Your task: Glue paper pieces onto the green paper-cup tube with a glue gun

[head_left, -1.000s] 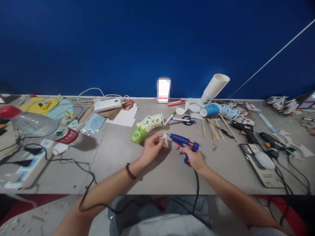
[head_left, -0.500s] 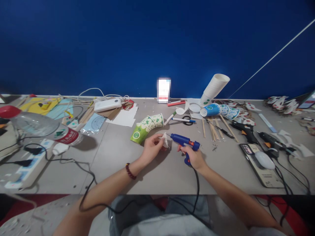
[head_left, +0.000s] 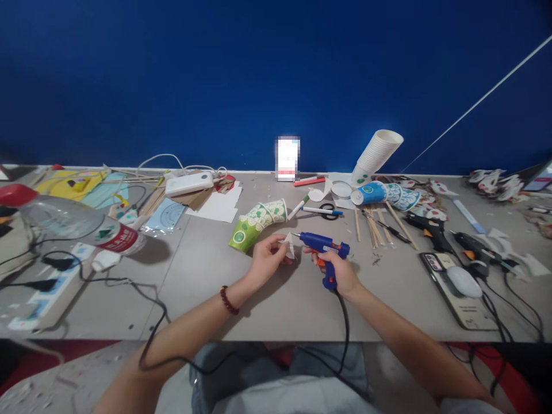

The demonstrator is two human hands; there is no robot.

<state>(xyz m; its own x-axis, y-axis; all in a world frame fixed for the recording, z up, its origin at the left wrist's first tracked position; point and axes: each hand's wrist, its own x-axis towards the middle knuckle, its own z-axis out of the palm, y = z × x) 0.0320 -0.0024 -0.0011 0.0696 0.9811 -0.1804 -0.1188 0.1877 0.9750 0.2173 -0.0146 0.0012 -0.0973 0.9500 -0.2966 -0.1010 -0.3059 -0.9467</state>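
White paper piece is pinched in fingertips of L hand, just above the worktop. Blue glue gun is gripped in R hand, nozzle pointing L at the paper's upper edge; can't tell if touching. Vs. a moment ago, R hand sits lower on the handle, w/ orange trigger now showing by its fingers; L hand & paper abt. same. Paper is thin, flat, roughly triangular; gun is hard, smooth plastic w/ slim metal tip & black cord. Green patterned cups, joined in a curve, lie just beyond L hand.
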